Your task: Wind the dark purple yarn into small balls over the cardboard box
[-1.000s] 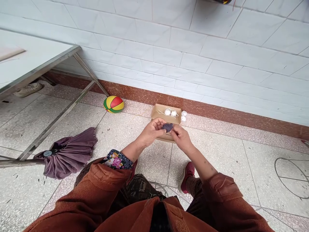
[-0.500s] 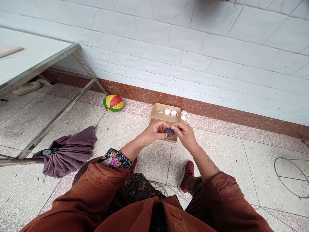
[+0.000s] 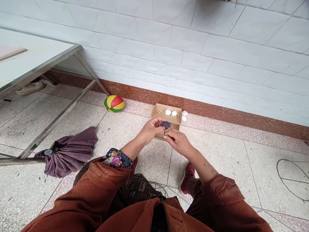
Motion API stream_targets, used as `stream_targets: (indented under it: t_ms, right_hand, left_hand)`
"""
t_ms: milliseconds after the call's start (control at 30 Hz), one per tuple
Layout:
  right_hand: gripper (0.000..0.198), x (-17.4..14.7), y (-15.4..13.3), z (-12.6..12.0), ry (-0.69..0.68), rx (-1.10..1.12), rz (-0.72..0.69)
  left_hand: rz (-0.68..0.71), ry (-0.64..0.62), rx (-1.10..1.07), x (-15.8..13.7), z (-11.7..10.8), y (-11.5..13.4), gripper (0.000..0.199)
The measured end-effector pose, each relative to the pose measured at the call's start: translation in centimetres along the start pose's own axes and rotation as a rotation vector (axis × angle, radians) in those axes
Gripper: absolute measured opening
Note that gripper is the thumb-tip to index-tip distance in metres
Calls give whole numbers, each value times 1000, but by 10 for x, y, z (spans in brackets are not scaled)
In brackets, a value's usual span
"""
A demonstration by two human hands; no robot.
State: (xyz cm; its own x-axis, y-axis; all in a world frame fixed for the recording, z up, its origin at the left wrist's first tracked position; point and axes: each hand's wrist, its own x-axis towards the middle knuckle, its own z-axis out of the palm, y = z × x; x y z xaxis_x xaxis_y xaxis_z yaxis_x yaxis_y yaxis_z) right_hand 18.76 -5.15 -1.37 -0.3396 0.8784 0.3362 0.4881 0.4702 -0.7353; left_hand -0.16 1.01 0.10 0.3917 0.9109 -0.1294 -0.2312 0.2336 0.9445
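Note:
My left hand (image 3: 152, 129) is closed around one side of a small dark purple-grey ball of yarn (image 3: 165, 124). From the ball a short dark strand runs down to my right hand (image 3: 177, 139), whose thumb and fingers are pinched together on it. Both hands are above the near part of an open cardboard box (image 3: 179, 120) and hide some of it. In the box's far part lie two white balls of string (image 3: 171, 111) with loose ends.
White round things (image 3: 184, 115) lie right of the box by the wall. A coloured ball (image 3: 114, 103) rests near the metal-framed table (image 3: 72, 48). A folded purple umbrella (image 3: 72, 151) is on the floor at left. A wire ring (image 3: 283, 177) lies at right.
The yarn ball has turned and shifted slightly up and left in my left hand. My right hand has moved from the ball's top down to below it, holding the strand.

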Motion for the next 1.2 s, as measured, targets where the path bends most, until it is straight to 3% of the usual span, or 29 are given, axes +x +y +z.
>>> stream_targets:
  t_ms: [133, 333, 433, 533, 667, 800, 933, 1067, 1200]
  right_hand:
    - [22, 4, -9, -17, 58, 56, -39]
    - [21, 12, 5, -28, 345, 93, 229]
    - [19, 12, 13, -17, 311, 121, 302]
    - [17, 6, 14, -3, 228, 96, 295]
    - [19, -1, 8, 8, 131, 22, 186]
    - [15, -2, 1, 0, 52, -45, 29]
    - [17, 2, -2, -11, 133, -31, -38]
    - [19, 8, 1, -13, 280, -47, 57]
    - [19, 10, 2, -10, 335, -66, 144]
  left_hand:
    - [0, -25, 173, 0, 1, 0, 34]
    - [0, -247, 53, -6, 4, -3, 42]
    - [-14, -260, -75, -7, 5, -1, 45]
    - [-21, -187, -171, -6, 5, 0, 38]
    - [-26, -78, -212, -3, 3, -1, 32]
    - [-32, -9, -68, -1, 3, -1, 31]
    - [-81, -53, 59, -3, 5, -1, 32]
    - [-91, -149, -13, -8, 10, -3, 32]
    - [-69, -175, -50, -9, 15, -5, 41]
